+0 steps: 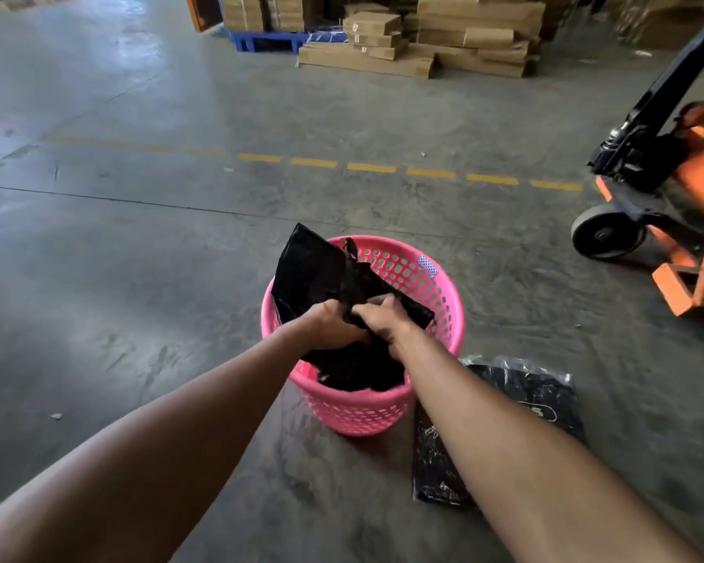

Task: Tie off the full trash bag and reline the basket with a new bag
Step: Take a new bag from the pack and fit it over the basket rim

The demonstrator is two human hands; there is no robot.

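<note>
Basket: pink basket (383, 408) stands on the concrete floor (139, 278).
Bag: black trash bag (314, 274) sits in it, its top gathered above the rim.
Hands: left hand (334, 325) and right hand (383, 319) both clench the bag's neck, touching.
Spare: pack of bags (545, 396) lies just beside the basket.
Progress: tying apparently underway; removal and relining remain.

Both bare forearms extended forward and down, converging at centre. Left hand (329, 326) and right hand (379, 319) side by side, nearly touching, fingers curled closed, knuckles up, each fist clenched.
</note>
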